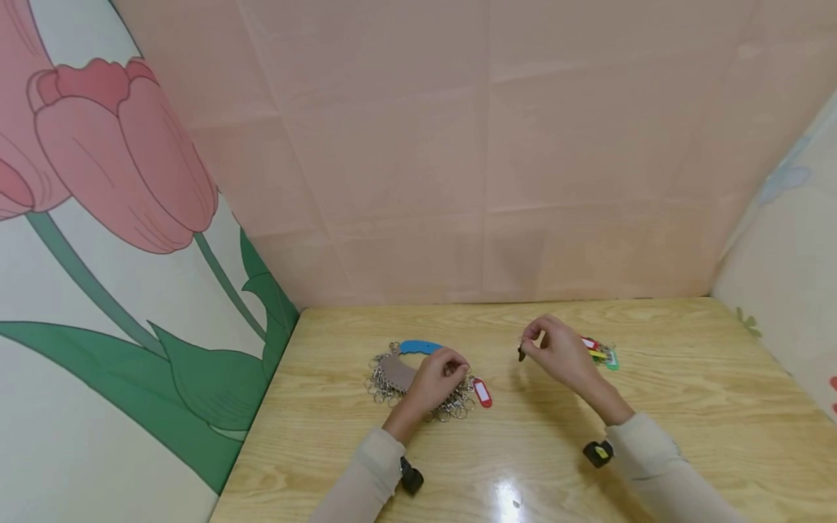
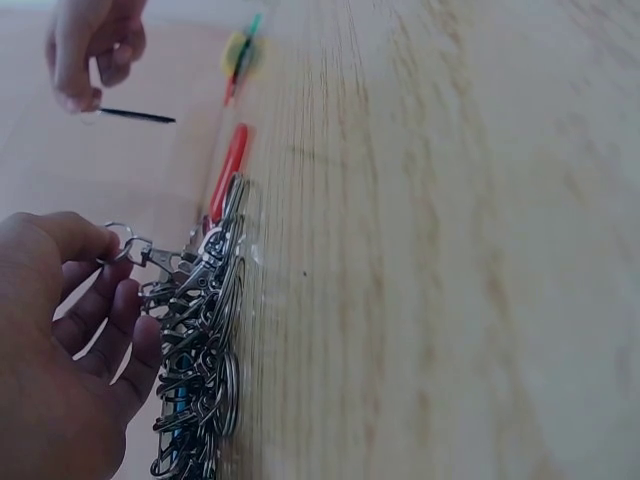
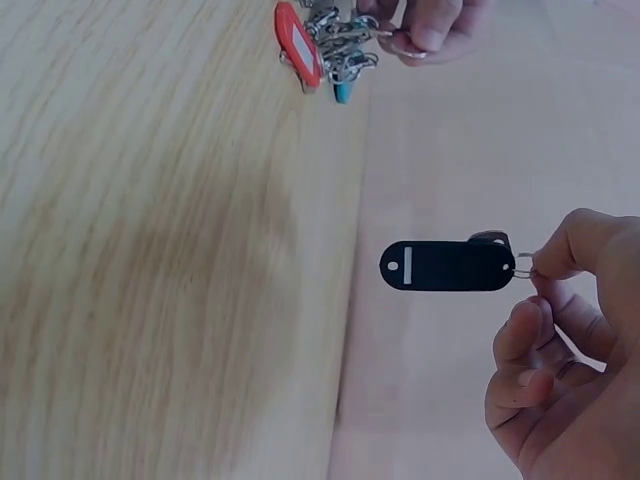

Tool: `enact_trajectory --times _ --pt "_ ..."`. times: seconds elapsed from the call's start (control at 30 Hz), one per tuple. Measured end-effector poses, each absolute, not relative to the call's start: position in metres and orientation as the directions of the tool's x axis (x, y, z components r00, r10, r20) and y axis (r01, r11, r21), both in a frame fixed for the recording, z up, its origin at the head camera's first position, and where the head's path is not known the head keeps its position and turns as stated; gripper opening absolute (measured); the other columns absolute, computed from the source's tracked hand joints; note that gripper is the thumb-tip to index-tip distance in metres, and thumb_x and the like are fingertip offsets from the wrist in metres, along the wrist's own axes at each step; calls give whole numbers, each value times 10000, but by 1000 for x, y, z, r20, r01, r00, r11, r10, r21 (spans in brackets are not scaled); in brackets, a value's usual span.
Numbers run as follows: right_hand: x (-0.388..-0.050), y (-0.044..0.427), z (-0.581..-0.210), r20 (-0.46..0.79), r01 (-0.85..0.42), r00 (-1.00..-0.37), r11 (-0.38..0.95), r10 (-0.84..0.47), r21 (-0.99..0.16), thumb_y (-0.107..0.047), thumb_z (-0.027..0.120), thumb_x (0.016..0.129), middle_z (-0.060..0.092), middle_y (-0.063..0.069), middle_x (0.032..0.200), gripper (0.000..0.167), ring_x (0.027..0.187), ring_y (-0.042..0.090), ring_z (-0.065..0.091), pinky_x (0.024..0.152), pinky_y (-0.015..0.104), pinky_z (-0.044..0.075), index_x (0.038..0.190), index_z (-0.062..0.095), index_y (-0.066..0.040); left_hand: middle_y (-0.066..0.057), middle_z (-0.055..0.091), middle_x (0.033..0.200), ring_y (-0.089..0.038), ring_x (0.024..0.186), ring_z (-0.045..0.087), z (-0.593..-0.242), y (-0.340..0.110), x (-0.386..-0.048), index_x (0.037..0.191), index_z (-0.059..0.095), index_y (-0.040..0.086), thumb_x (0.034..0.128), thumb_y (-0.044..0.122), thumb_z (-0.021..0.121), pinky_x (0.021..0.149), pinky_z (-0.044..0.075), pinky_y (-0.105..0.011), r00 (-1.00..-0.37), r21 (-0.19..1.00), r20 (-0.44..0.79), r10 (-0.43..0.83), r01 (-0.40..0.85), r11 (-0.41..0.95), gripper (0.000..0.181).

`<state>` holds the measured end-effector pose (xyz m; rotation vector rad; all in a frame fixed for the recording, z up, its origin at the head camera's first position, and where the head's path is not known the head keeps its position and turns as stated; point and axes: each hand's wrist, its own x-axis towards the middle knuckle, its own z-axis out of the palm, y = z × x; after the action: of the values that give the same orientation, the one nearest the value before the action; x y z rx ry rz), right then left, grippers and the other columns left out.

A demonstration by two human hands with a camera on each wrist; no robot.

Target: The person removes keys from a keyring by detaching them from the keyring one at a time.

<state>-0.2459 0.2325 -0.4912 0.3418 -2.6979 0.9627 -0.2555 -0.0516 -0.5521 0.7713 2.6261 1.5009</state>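
My left hand (image 1: 434, 381) pinches a metal split ring (image 2: 118, 240) between thumb and forefinger. That ring joins a swivel clasp on the curved key holder (image 1: 394, 372), whose outer edge carries several clasps and rings. At the holder's right end lies a red key tag (image 1: 482, 392) with a white label. Off to the right, above the table, my right hand (image 1: 559, 352) pinches the small ring of a black key tag (image 3: 445, 266). The tag hangs apart from the holder; part of a dark piece shows behind it in the right wrist view.
Behind my right hand several key tags, red, yellow and green (image 1: 612, 359), lie on the wooden table (image 1: 523, 465). A blue curved strip (image 1: 420, 346) forms the holder's far side. A pink cloth (image 1: 484, 181) stands at the table's back edge, with a tulip-patterned panel at left.
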Motion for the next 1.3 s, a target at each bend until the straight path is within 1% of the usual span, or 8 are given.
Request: enact_trajectory --times 0.23,0.57,0.93,1.3 --pt "-248 239 -489 322 -299 -939 752 -122 -587 -133 740 973 652 66 988 43 745 160 561 586 260 446 972 704 -110 -14 683 1047 -44 865 567 -552 -52 -256 1083 751 124 1076 179 649 767 521 -215 -881 809 222 417 405 426 116" --pt "-249 244 -485 331 -304 -936 738 -116 -602 -124 726 983 656 98 1007 43 724 162 554 563 256 447 984 705 -86 -19 681 1045 -42 860 563 -553 -52 -257 1084 751 122 1078 178 646 766 518 -213 -881 808 222 417 405 427 119" --pt "-250 257 -485 320 -288 -941 747 -106 -600 -164 705 1004 668 91 1040 64 769 174 583 575 256 467 1014 708 -101 -26 680 1046 -41 856 559 -552 -52 -256 1083 749 121 1077 175 649 758 517 -212 -878 809 227 422 411 421 114" --pt "-252 269 -490 321 -256 -945 766 -69 -590 -164 716 993 661 86 1020 64 749 181 571 587 270 453 1009 706 -103 -30 681 1056 -42 867 559 -552 -52 -255 1081 747 131 1078 174 646 767 521 -214 -881 815 215 422 400 419 110"
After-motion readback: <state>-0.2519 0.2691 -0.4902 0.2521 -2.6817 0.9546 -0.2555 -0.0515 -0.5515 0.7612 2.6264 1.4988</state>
